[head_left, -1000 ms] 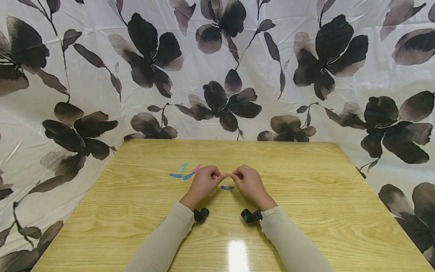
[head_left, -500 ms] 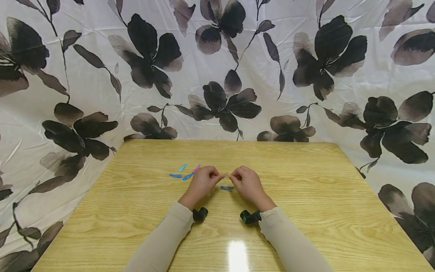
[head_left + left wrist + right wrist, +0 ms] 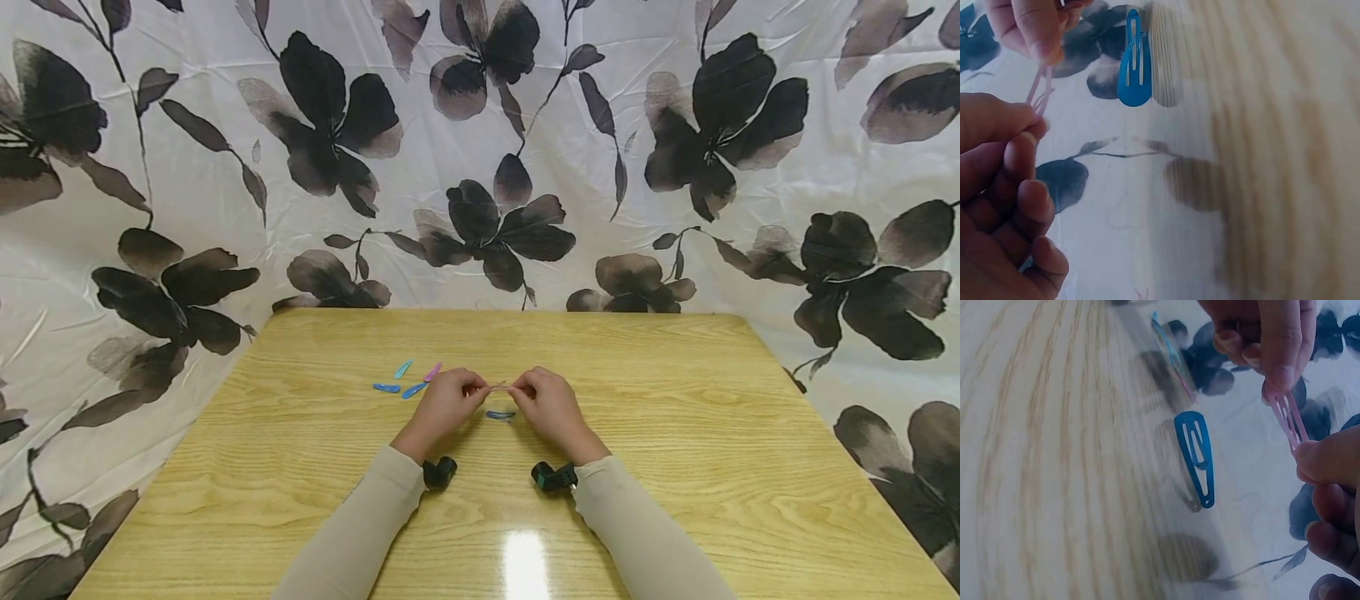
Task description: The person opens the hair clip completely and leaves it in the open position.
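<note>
A pink snap hair clip (image 3: 1287,420) is stretched between my two hands, above the table. My left hand (image 3: 452,404) pinches one end between thumb and fingers, and my right hand (image 3: 549,406) pinches the other. In the left wrist view the thin strips of the pink clip (image 3: 1040,94) stand slightly apart, a short piece angled off to one side. Below the hands, a blue snap hair clip (image 3: 500,414) lies on the wooden table (image 3: 660,383), touched by neither hand. Fingertips cover both ends of the pink clip.
Left of my left hand lie several more clips: a teal one (image 3: 403,368), a pink one (image 3: 432,372), a blue one (image 3: 386,387) and another blue one (image 3: 413,390). Behind the table hangs a white flowered cloth (image 3: 420,142).
Both hands stay nearly in place, still pinching the pink clip. Its strips look separated in the head view, where one second ago they appeared as a single thin line.
</note>
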Action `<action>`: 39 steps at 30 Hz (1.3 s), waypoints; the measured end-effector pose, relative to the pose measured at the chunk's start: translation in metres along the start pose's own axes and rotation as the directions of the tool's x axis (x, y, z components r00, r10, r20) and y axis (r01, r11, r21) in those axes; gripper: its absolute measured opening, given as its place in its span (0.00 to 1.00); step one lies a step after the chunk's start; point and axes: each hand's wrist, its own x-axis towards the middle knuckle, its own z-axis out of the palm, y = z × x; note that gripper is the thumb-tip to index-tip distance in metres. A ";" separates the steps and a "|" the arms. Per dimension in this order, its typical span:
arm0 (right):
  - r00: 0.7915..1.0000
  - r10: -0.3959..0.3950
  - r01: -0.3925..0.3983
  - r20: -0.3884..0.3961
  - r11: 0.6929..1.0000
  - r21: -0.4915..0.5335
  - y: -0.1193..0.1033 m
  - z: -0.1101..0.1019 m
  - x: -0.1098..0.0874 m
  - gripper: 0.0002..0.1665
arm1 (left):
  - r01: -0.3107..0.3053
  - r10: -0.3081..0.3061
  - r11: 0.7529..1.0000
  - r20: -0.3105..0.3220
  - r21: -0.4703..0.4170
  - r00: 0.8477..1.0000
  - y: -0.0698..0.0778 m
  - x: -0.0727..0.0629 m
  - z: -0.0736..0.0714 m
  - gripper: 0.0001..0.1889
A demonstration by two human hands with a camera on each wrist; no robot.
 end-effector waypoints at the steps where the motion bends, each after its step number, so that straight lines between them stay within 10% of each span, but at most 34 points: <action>1: 1.000 0.001 -0.001 0.004 1.000 0.003 0.001 0.001 0.000 0.06 | -0.005 0.005 1.000 0.004 0.007 1.000 -0.001 0.000 0.000 0.07; 39: 0.983 -0.056 0.068 0.176 0.996 -0.061 0.017 0.009 -0.001 0.07 | 0.038 -0.045 0.999 0.194 0.038 0.980 -0.019 0.001 0.002 0.07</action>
